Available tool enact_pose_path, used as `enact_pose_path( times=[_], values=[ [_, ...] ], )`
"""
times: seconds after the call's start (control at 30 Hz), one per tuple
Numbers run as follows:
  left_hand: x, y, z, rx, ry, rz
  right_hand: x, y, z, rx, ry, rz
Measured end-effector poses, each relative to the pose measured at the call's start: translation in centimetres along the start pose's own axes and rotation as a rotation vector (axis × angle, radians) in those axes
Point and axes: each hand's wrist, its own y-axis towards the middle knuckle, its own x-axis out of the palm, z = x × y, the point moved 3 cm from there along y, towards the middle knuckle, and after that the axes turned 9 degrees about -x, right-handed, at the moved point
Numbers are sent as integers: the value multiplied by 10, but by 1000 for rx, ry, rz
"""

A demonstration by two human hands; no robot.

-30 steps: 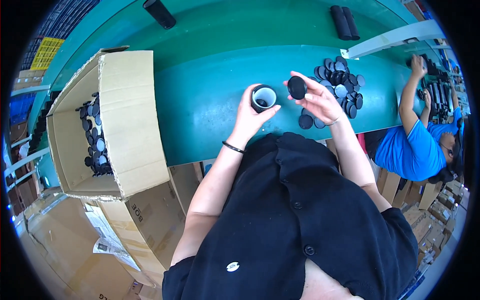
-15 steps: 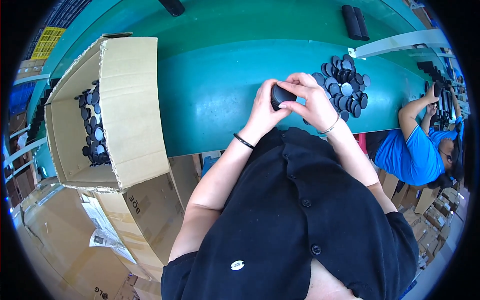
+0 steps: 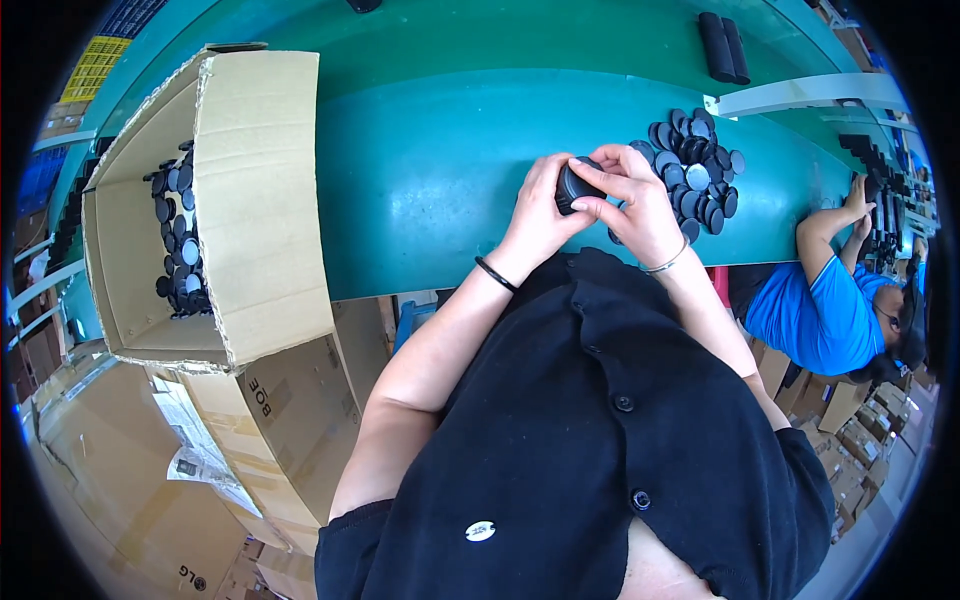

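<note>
Held close in front of my body is a round black cap (image 3: 577,187) with a ridged side. My left hand (image 3: 541,209) is closed round its left side. My right hand (image 3: 640,207) pinches it from the right, thumb and fingers along its edge. Whatever lies under the cap is hidden by my fingers. Just beyond my right hand, a loose pile of round black discs (image 3: 696,177) lies on the green work surface (image 3: 440,180).
A cardboard box (image 3: 265,200) stands open on the left, with several black discs (image 3: 181,241) inside. Two black cylinders (image 3: 723,48) lie at the far right. A white rail (image 3: 800,95) crosses near the pile. At right, a person in blue (image 3: 825,315) handles black parts.
Both hands and the cap have shifted slightly to the right, and the cap is tilted a little differently. The whole view has moved slightly. Cap and grip stay the same.
</note>
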Motion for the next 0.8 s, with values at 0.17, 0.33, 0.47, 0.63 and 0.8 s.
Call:
enact_pose_path(
  times=[0.17,0.33,0.47,0.63,0.8],
  values=[
    [-1,-2,4,14,-23,19,-4,2,5,-80,-56,-89],
    [-1,-1,1,41,48,-14,-10,4,6,-110,7,-143],
    [0,-1,2,51,51,-4,-9,3,11,-124,30,-139],
    [1,-2,2,50,42,-26,-11,5,4,-149,-48,-176],
    [1,-3,1,41,50,-9,-12,7,1,-149,-127,-213]
  ],
)
